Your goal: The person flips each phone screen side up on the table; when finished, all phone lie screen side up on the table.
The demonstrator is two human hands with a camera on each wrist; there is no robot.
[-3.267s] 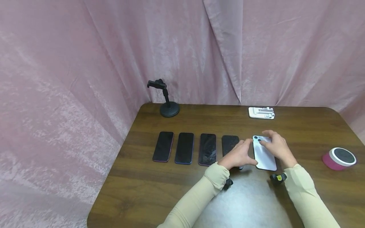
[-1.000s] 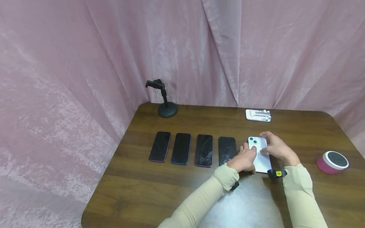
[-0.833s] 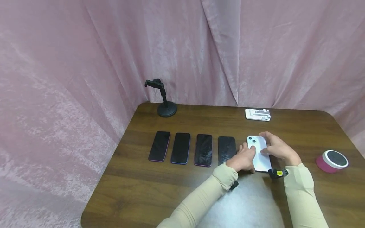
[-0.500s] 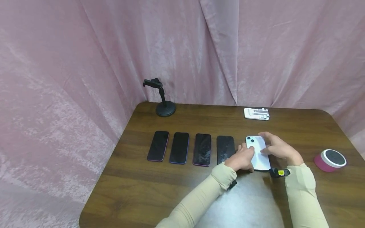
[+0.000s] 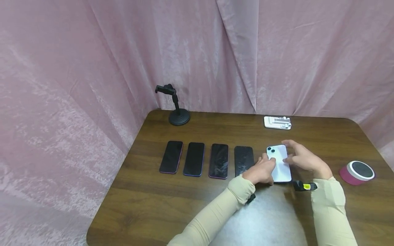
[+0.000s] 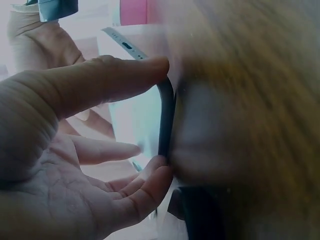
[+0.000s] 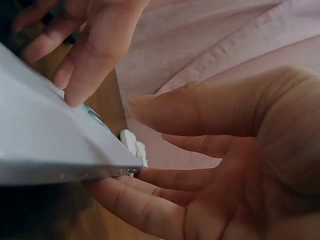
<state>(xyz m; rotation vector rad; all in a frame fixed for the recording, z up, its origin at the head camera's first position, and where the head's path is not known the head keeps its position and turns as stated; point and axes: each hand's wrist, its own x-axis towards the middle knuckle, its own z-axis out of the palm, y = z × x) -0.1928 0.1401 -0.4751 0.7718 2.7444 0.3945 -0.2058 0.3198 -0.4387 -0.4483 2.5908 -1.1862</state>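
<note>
A pale blue-white smartphone point(image 5: 280, 167) lies with its back and two camera lenses upward, its right side edge slightly off the table in the right wrist view. My left hand point(image 5: 263, 169) holds its left side; in the left wrist view the thumb point(image 6: 150, 66) is at the bottom corner and curled fingers point(image 6: 159, 175) meet the side edge. My right hand point(image 5: 304, 160) is at the phone's right side. In the right wrist view its thumb point(image 7: 165, 114) is apart from the phone, while its fingers point(image 7: 130, 200) touch the lower edge.
Left of the hands, several dark-screened phones point(image 5: 194, 159) lie in a row; my left hand partly covers the nearest phone point(image 5: 244, 158). A black phone stand point(image 5: 179, 117) and a folded white stand point(image 5: 277, 123) are at the back. A pink-and-white round object point(image 5: 357, 173) sits at right.
My left hand has moved right onto the phone's left edge. In the last half second the phone shifted slightly away, and my right hand moved a little right. The head view shifted slightly.
</note>
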